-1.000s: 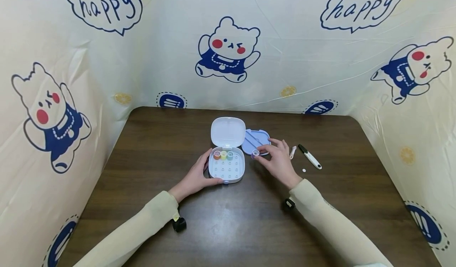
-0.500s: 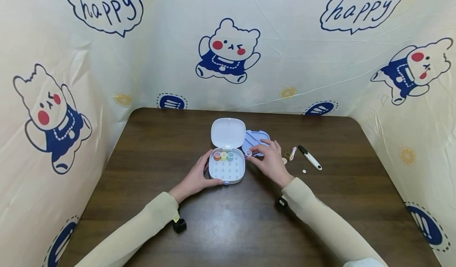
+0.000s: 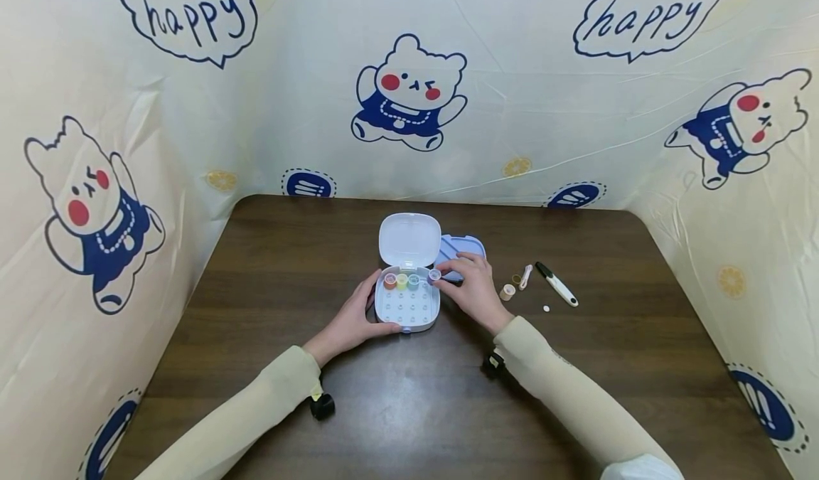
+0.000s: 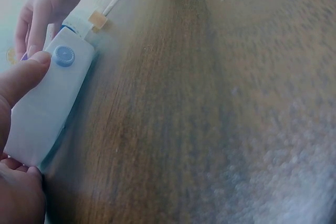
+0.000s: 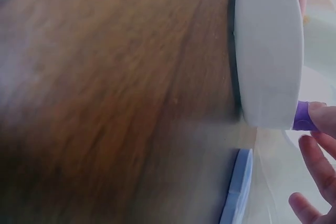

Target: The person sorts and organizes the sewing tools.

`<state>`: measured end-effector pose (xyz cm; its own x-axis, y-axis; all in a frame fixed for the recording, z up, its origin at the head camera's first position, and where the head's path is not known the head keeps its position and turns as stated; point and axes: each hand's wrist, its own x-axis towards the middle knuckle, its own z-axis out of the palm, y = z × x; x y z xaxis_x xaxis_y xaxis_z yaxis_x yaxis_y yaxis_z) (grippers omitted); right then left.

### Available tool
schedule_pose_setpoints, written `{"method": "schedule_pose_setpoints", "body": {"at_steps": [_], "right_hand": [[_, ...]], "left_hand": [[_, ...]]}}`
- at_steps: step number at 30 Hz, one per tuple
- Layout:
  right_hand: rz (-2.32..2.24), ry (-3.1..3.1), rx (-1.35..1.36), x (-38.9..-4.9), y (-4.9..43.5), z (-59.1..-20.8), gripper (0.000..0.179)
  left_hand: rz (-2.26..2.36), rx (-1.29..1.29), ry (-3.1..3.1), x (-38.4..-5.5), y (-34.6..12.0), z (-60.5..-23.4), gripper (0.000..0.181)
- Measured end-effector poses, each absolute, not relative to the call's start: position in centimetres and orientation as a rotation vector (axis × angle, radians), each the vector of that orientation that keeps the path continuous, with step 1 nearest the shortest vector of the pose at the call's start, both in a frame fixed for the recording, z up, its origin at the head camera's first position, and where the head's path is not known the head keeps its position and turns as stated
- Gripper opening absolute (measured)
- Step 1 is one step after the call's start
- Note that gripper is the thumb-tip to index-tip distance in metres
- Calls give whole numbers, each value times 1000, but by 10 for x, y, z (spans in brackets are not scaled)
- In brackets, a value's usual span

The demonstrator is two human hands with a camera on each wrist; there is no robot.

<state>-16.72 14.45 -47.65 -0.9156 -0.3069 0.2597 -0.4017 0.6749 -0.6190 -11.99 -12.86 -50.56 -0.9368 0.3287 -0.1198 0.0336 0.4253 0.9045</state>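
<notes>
At the far right corner of the white case (image 3: 407, 312), above the brown bench (image 3: 409, 423), is a small purple spool (image 5: 303, 116) – round, with a pale, translucent-looking rim. The right hand (image 3: 472, 288) pinches it between thumb and finger; whether it touches the case, I cannot tell. The left hand (image 3: 345, 321) has its grip curled round the case's left side, thumb along the near edge. Inside, 3 spools stand side by side in the far row – an orange spool (image 3: 390, 281), a yellow spool (image 3: 402, 281) and a blue-green spool (image 3: 413, 281). "happy" reads in 2 speech bubbles (image 3: 649, 14) on the backdrop (image 3: 544, 110). The purple spool's axis runs roughly upright, rim facing up. The case's lid (image 3: 409, 240) is raised on the far side; its blue latch (image 4: 64, 56) faces the person.
</notes>
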Motion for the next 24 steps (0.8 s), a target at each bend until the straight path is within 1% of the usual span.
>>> {"method": "schedule_pose_setpoints", "body": {"at_steps": [5, 12, 18, 24], "right_hand": [[1088, -2775, 570, -169, 142, -479, 24], [1087, -2802, 621, -171, 138, -485, 23], [1014, -2786, 697, -172, 134, -487, 26], [926, -2815, 709, -174, 131, -484, 24]], "left_hand": [[1511, 316, 2406, -120, -129, -506, 120], [1511, 311, 2402, -120, -129, -506, 118], [1499, 309, 2407, -120, -129, -506, 118], [1502, 319, 2407, -120, -129, -505, 118]]}}
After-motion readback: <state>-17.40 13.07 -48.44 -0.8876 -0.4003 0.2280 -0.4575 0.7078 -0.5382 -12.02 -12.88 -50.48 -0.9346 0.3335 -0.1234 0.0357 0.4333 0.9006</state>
